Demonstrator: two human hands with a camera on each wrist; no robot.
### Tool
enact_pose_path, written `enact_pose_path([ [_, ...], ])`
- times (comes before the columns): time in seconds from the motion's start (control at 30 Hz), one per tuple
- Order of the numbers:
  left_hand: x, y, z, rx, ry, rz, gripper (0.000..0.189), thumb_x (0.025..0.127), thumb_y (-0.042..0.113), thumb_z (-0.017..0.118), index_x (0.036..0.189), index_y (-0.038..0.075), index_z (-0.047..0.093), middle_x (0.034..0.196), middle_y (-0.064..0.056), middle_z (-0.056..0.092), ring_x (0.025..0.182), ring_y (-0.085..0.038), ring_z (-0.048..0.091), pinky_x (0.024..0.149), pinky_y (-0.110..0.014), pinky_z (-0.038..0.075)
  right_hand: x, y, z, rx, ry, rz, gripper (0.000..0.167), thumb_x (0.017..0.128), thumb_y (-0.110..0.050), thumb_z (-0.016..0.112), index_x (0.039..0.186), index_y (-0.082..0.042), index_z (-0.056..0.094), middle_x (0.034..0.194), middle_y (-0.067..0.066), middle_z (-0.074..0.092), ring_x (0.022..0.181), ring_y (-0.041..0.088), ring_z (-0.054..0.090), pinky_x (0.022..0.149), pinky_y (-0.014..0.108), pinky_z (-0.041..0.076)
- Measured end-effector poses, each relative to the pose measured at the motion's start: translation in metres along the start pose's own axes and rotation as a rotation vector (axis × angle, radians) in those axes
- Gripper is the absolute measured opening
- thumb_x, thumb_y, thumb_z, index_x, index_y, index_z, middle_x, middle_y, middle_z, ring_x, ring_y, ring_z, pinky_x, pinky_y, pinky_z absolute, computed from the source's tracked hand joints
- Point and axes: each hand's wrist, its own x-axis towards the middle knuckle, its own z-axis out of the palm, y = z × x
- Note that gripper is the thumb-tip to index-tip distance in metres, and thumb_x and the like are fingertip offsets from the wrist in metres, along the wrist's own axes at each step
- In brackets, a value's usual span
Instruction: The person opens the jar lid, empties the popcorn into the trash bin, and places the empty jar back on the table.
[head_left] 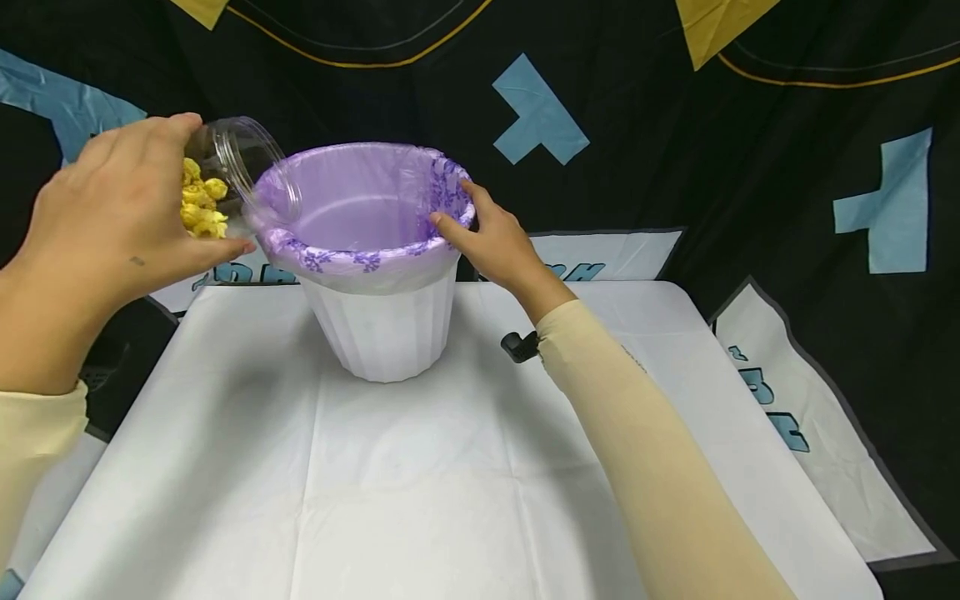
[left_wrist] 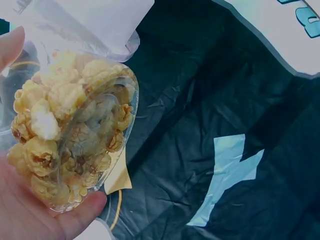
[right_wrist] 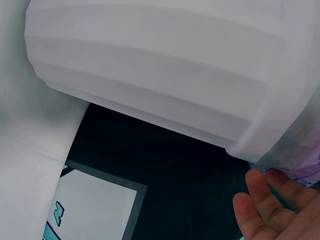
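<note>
A clear plastic jar (head_left: 247, 167) of yellow popcorn (head_left: 201, 204) is in my left hand (head_left: 123, 200), tipped on its side with its mouth over the left rim of a white trash bin (head_left: 378, 325). In the left wrist view the popcorn (left_wrist: 45, 145) lies against the jar's wall and base. A purple-patterned plastic liner (head_left: 352, 258) lines the bin and folds over its rim. On the bin's right side my right hand (head_left: 498, 242) grips the lined rim, thumb over the edge. Several fingertips (right_wrist: 257, 182) show beside the liner in the right wrist view.
The bin stands upright on a white-covered table (head_left: 420, 500), toward its far edge. Behind hangs a black cloth (head_left: 637, 142) with blue and yellow shapes. A small black object (head_left: 519, 347) shows at the right sleeve's cuff.
</note>
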Motion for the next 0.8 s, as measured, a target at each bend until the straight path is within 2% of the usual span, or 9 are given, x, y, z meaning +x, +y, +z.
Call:
enact_pose_path([
  [0.3, 0.007, 0.006, -0.004, 0.129, -0.006, 0.095, 0.121, 0.070, 0.043, 0.085, 0.158, 0.004, 0.012, 0.159, -0.029, 0.019, 0.146, -0.050, 0.014, 0.110, -0.072, 0.018, 0.000, 0.001, 0.000, 0.003, 0.000, -0.002, 0.092, 0.084, -0.078, 0.049, 0.159, -0.036, 0.015, 0.162, -0.005, 0.030, 0.146, 0.022, 0.034, 0.113, 0.052, 0.037],
  [0.5, 0.013, 0.012, -0.009, 0.224, 0.005, 0.194, 0.125, 0.065, 0.039, 0.089, 0.158, 0.002, 0.013, 0.154, -0.031, 0.026, 0.145, -0.049, 0.017, 0.112, -0.069, 0.022, 0.000, 0.000, -0.001, 0.002, 0.000, 0.001, 0.093, 0.084, -0.079, 0.049, 0.159, -0.036, 0.015, 0.162, -0.005, 0.031, 0.146, 0.022, 0.035, 0.113, 0.053, 0.037],
  [0.7, 0.016, 0.014, -0.008, 0.251, 0.003, 0.201, 0.125, 0.064, 0.037, 0.089, 0.157, 0.001, 0.013, 0.153, -0.032, 0.026, 0.143, -0.050, 0.021, 0.111, -0.069, 0.024, 0.000, 0.000, -0.001, -0.001, -0.006, 0.003, 0.092, 0.085, -0.077, 0.049, 0.159, -0.036, 0.015, 0.162, -0.004, 0.031, 0.146, 0.022, 0.035, 0.113, 0.053, 0.037],
  [0.8, 0.016, 0.015, -0.007, 0.256, 0.001, 0.198, 0.127, 0.064, 0.036, 0.091, 0.157, 0.001, 0.012, 0.153, -0.032, 0.025, 0.144, -0.050, 0.019, 0.112, -0.068, 0.021, 0.000, 0.000, -0.001, -0.003, -0.002, 0.002, 0.092, 0.085, -0.078, 0.049, 0.159, -0.036, 0.015, 0.162, -0.004, 0.031, 0.146, 0.022, 0.035, 0.113, 0.053, 0.037],
])
